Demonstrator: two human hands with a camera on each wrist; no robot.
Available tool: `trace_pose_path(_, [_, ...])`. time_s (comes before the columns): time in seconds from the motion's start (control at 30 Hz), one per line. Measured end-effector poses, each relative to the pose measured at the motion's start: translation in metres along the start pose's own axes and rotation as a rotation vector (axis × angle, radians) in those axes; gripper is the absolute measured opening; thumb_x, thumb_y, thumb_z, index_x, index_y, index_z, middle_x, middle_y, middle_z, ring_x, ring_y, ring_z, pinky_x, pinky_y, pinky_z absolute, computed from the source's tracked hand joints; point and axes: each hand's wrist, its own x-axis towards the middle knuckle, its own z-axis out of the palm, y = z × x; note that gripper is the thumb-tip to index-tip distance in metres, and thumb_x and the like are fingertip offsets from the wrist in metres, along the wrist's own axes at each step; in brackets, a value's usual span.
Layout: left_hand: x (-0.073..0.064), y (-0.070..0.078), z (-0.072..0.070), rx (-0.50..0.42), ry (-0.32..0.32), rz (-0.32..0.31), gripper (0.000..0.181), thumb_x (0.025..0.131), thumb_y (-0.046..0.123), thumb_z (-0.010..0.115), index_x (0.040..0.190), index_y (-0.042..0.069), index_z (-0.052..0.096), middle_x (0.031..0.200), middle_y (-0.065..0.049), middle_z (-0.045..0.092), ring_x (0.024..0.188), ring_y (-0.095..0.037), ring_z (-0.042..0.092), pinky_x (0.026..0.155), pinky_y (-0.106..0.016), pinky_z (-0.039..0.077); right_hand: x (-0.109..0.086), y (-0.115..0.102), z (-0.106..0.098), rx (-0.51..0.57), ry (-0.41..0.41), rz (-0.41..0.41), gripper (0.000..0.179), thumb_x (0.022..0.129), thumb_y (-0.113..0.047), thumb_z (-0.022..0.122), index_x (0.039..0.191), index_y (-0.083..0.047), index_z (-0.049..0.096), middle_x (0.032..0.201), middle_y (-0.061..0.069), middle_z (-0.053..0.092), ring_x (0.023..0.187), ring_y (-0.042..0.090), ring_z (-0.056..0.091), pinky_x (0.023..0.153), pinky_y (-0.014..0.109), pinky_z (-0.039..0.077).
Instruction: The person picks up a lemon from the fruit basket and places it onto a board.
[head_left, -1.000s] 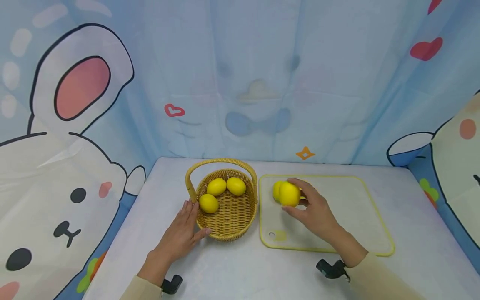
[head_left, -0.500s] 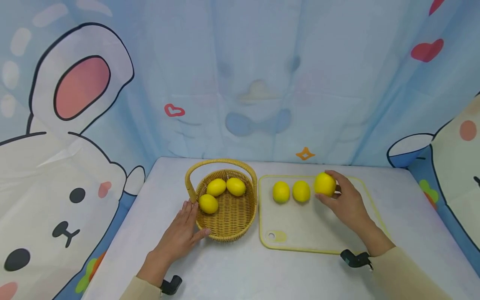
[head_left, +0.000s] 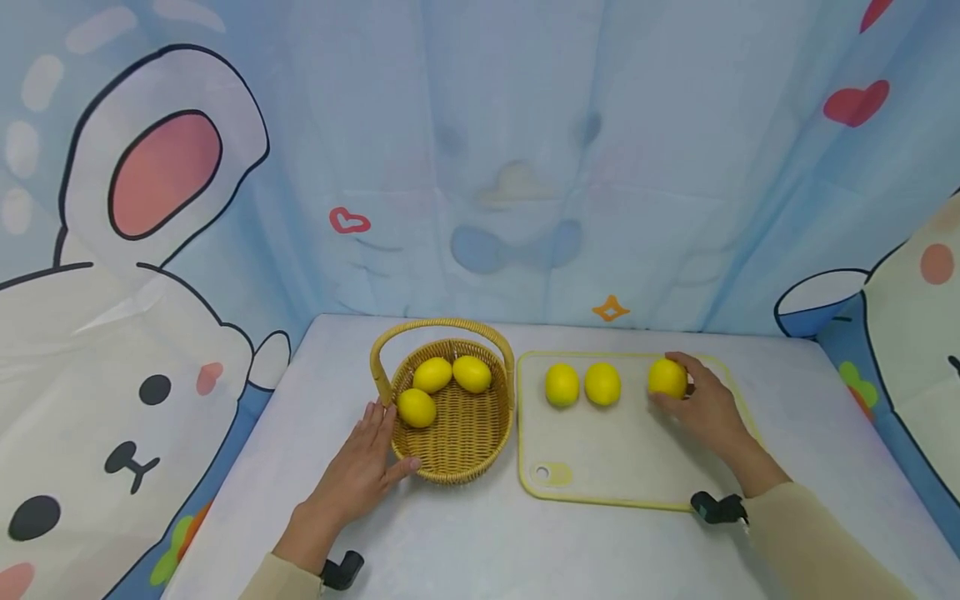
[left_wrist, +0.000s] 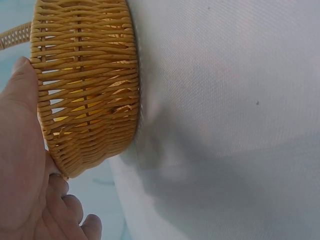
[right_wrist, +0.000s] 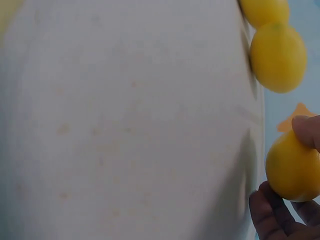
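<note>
We've got the right hand (head_left: pixel 705 408) pinching a lemon (head_left: pixel 667 377) near the far edge of the cutting board (head_left: pixel 622 454), whose surface stretches leftward and nearer from that hand, two more lemons (head_left: pixel 603 383) sitting to its left. Across we go to the left hand (head_left: pixel 356 471), fingers extended against the basket (head_left: pixel 461 442), three lemons (head_left: pixel 432 375) lying inside, right of those fingertips. Under both hands we see a white table (head_left: pixel 525 550); beyond them, a blue cartoon curtain (head_left: pixel 517 108) hangs at its back edge.
</note>
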Motion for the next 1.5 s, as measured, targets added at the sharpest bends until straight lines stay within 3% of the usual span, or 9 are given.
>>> trace_pose_path(0.2, [0.000, -0.001, 0.000, -0.014, -0.004, -0.008, 0.098, 0.104, 0.063, 0.054, 0.168, 0.001, 0.014, 0.176, -0.019, 0.007, 0.165, -0.033, 0.005, 0.133, -0.052, 0.016, 0.009, 0.007, 0.007, 0.018, -0.043, 0.025, 0.083, 0.097, -0.035, 0.077, 0.162, -0.005, 0.035, 0.155, 0.035, 0.043, 0.123, 0.053, 0.055, 0.093, 0.063, 0.054])
trace_pose_path(0.63, [0.000, -0.001, 0.000, -0.015, -0.006, 0.003, 0.099, 0.103, 0.066, 0.052, 0.168, 0.002, 0.012, 0.176, -0.018, 0.004, 0.165, -0.032, 0.003, 0.133, -0.052, 0.016, 0.015, 0.007, 0.006, -0.037, -0.160, 0.002, 0.092, 0.095, -0.039, 0.078, 0.164, -0.002, 0.029, 0.151, 0.040, 0.038, 0.127, 0.053, 0.048, 0.105, 0.071, 0.043])
trace_pose_path(1.5, [-0.001, -0.002, 0.001, -0.045, 0.010, 0.004, 0.100, 0.102, 0.064, 0.055, 0.169, 0.004, 0.012, 0.176, -0.018, 0.005, 0.165, -0.032, 0.004, 0.132, -0.054, 0.018, 0.020, 0.005, 0.003, -0.036, -0.190, 0.009, 0.097, 0.095, -0.044, 0.079, 0.163, 0.002, 0.028, 0.150, 0.042, 0.033, 0.125, 0.054, 0.047, 0.105, 0.071, 0.045])
